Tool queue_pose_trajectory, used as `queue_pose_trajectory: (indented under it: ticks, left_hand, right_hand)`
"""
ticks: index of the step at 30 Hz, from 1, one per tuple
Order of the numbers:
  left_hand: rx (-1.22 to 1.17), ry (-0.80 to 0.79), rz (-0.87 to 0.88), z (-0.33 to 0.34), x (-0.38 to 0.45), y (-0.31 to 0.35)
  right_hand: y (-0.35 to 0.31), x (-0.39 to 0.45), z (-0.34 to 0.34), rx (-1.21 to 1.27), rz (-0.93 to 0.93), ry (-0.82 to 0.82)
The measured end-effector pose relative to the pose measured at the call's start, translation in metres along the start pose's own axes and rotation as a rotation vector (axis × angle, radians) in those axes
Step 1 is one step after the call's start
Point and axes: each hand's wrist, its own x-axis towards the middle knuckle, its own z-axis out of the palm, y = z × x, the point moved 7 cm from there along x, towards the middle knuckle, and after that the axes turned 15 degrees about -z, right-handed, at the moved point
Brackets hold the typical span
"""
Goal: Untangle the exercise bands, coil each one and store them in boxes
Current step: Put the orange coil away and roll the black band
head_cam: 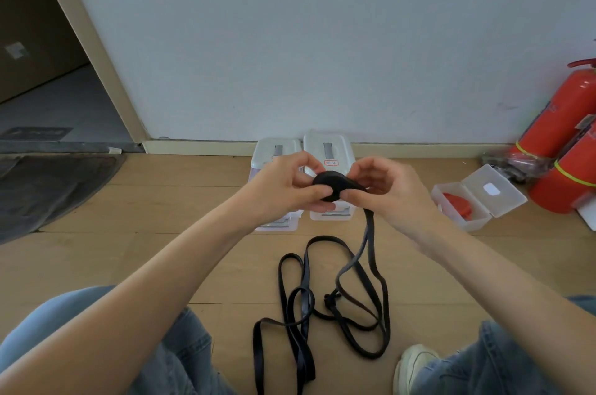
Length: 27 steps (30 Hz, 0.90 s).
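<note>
Pinching a tight, matte black coil (332,185), the left hand (283,188) and right hand (383,191) trail its flat rubbery band (338,298) in loose floor loops.

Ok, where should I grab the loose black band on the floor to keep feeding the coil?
Pinch the taut strand hanging just below the coil, coming from the right hand side. It hangs free of the floor tangle, so it should run cleanly.
</note>
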Motion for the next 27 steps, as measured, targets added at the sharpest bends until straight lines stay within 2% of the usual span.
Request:
queue_pose_trajectory:
  ticks: [4,7,10,14,19,23,27]
  left_hand:
    - [0.345,0.145,0.062,-0.005,0.001,0.004]
    - [0.377,0.159,0.114,-0.001,-0.001,0.007]
    - [0.235,0.155,0.04,-0.009,0.002,0.001]
    - [0.13,0.129,-0.032,-0.009,0.004,-0.007]
    - [-0.06,0.111,-0.112,-0.012,0.008,-0.016]
    - [-0.283,0.054,-0.188,-0.012,0.01,-0.022]
    - [-0.489,0.023,-0.211,-0.008,0.011,-0.022]
  right_hand:
    - [-0.006,0.002,0.009,-0.183,-0.097,-0.111]
    - [-0.008,0.003,0.016,-0.198,-0.131,-0.157]
    - [0.001,0.003,0.019,-0.071,-0.033,-0.173]
    - [0.013,-0.002,0.022,-0.033,0.084,-0.3]
    - [0.016,-0.005,0.017,0.084,0.13,-0.245]
    - [0.005,-0.003,0.011,0.148,0.057,-0.083]
    - [-0.003,-0.003,0.016,0.171,0.009,-0.034]
